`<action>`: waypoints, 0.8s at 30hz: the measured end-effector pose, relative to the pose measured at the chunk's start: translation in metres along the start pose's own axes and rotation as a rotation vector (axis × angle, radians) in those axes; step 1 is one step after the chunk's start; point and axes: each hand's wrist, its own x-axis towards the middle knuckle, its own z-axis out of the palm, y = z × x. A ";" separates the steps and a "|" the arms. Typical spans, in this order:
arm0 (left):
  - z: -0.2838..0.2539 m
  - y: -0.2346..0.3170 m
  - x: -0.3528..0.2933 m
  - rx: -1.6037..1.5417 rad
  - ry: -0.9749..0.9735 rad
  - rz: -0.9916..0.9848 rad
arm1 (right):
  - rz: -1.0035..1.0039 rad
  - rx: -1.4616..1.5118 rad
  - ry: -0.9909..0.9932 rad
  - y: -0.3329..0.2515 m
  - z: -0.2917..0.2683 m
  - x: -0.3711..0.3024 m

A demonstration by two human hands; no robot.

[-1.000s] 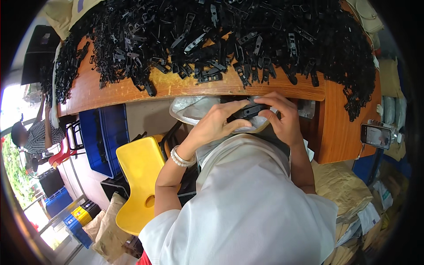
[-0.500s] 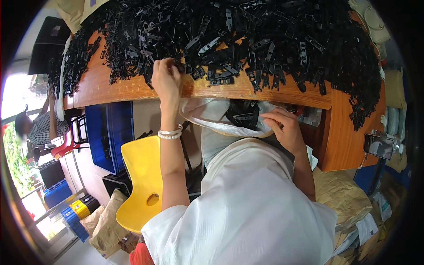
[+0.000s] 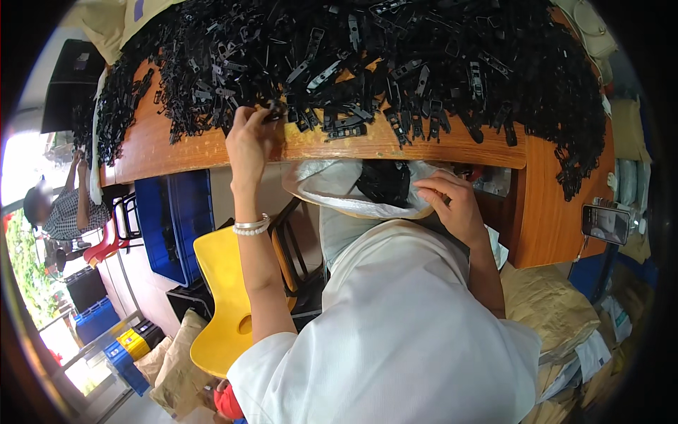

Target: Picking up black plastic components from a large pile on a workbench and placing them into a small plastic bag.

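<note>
My left hand [image 3: 247,150] is at the table's front edge, its fingertips pinched on a small black plastic part [image 3: 275,110], slightly blurred. Around and beyond it spreads a large heap of black plastic parts [image 3: 311,63], many long and slotted like clips. Below the edge, in front of my body, a white-lined bag [image 3: 332,200] hangs with its mouth wide; more black parts [image 3: 383,185] lie inside. At the bag's right side my right hand [image 3: 455,205] has bent fingers closed at the rim; part of the grip is hidden.
The wooden table [image 3: 487,150] ends just above the bag. A yellow chair [image 3: 219,283] and a blue crate [image 3: 166,219] stand at left. Brown paper sacks [image 3: 551,311] are piled at right, below a phone on a stand [image 3: 606,225]. Another person [image 3: 67,208] works at far left.
My left hand has shifted left and slightly nearer along the table edge, its fingers on a black part. The right hand keeps its place at the bag. The view has moved slightly.
</note>
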 end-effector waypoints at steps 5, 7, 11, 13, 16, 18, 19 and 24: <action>0.002 -0.001 0.000 -0.213 0.048 -0.135 | -0.057 0.035 0.084 0.009 0.000 0.000; 0.008 -0.007 0.000 -0.358 0.063 -0.178 | -0.084 0.033 0.099 0.011 -0.002 -0.001; 0.021 -0.009 0.001 -0.462 0.311 -0.365 | -0.003 0.000 0.127 0.010 -0.011 -0.003; 0.018 -0.012 0.003 -0.655 0.379 -0.395 | 0.034 0.056 0.213 0.016 -0.014 -0.006; 0.002 0.026 0.008 -1.024 0.253 -0.537 | 0.108 0.079 0.393 0.032 -0.022 -0.009; 0.000 0.043 0.006 -1.152 0.233 -0.559 | 0.167 0.067 0.507 0.043 -0.033 -0.010; 0.002 0.050 0.003 -1.160 0.224 -0.552 | 0.221 0.063 0.608 0.051 -0.041 -0.011; 0.004 0.086 -0.014 -1.321 -0.092 -0.420 | 0.273 -0.725 0.987 0.092 -0.106 -0.014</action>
